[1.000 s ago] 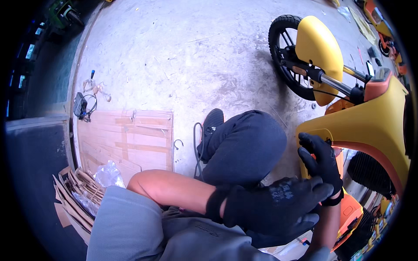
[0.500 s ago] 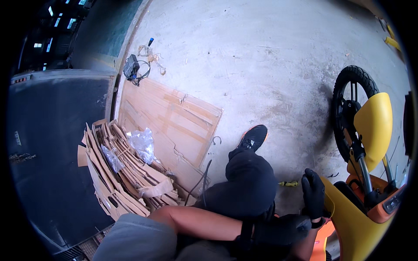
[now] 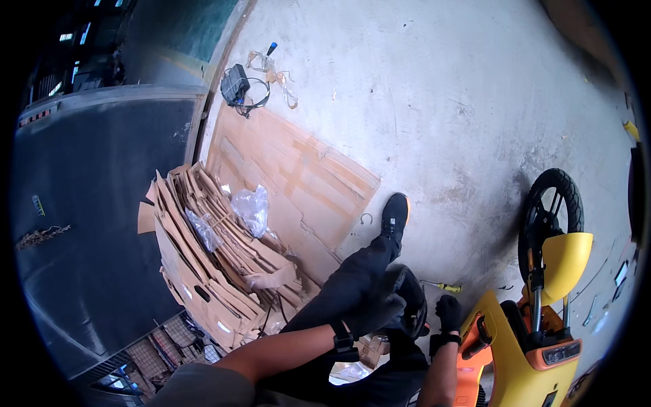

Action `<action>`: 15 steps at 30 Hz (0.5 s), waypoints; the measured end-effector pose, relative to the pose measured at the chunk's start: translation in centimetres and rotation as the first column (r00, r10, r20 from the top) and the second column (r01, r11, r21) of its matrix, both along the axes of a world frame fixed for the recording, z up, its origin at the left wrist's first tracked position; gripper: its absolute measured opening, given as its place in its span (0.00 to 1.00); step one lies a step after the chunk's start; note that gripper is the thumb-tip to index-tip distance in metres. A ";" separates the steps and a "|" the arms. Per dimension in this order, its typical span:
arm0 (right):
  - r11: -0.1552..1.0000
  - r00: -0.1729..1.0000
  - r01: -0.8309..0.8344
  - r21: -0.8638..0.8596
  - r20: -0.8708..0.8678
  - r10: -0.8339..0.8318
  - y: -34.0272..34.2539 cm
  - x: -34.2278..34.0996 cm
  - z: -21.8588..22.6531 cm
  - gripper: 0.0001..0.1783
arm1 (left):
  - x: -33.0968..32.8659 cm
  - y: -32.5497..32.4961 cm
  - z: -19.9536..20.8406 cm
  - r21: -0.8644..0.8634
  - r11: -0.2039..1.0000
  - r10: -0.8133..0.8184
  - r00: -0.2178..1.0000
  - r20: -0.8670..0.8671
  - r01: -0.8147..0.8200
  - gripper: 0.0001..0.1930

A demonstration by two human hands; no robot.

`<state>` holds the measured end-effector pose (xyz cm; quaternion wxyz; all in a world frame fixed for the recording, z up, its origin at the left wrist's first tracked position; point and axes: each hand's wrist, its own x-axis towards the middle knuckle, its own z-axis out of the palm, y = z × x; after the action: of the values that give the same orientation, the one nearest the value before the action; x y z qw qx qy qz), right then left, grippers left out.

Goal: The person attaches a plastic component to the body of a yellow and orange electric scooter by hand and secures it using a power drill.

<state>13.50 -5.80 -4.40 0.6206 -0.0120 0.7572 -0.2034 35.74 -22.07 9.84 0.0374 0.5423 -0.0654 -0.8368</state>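
Observation:
My left hand (image 3: 377, 313), in a black glove, is closed with its fingers curled beside a black curved piece (image 3: 411, 296) whose kind I cannot make out. Whatever those fingers may hold is hidden. To its right, my black-gloved right hand (image 3: 449, 314) is closed like a fist, just left of a yellow-and-orange scooter body (image 3: 521, 344); its palm side does not show. A screwdriver with a yellow handle (image 3: 447, 287) lies on the floor just beyond the right hand.
The scooter's front wheel (image 3: 573, 197) and yellow fender (image 3: 566, 264) stand at the right. Stacked folded cardboard (image 3: 217, 271) with clear plastic (image 3: 251, 209) fills the left, beside a flat cardboard sheet (image 3: 298, 183). Farther off lies a dark box with a cable (image 3: 234, 84).
The view has shifted. My left hand has moved left and away from my right forearm, beside the black curved piece. My right hand's fingers, raised before, are now curled.

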 end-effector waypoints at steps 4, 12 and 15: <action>0.995 0.997 0.045 0.094 -0.062 -0.040 -1.4 -1.7 1.6 0.11 | -1.0 -8.8 4.8 -0.327 0.926 -0.179 0.982 0.056 0.188 0.11; 0.996 0.970 -0.088 0.016 -0.227 0.089 -23.1 -4.8 8.1 0.10 | 10.7 -16.0 2.9 -0.407 0.881 -0.040 0.895 0.445 0.242 0.10; 0.983 0.956 -0.145 -0.110 -0.271 0.110 -33.2 -4.6 11.8 0.08 | 18.0 -12.8 1.1 -0.437 0.839 0.001 0.802 0.597 0.325 0.08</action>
<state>8.87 -39.00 7.37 0.5238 -0.1280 0.8161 -0.2079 53.78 -34.83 10.97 0.0862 0.7302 -0.3449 -0.5835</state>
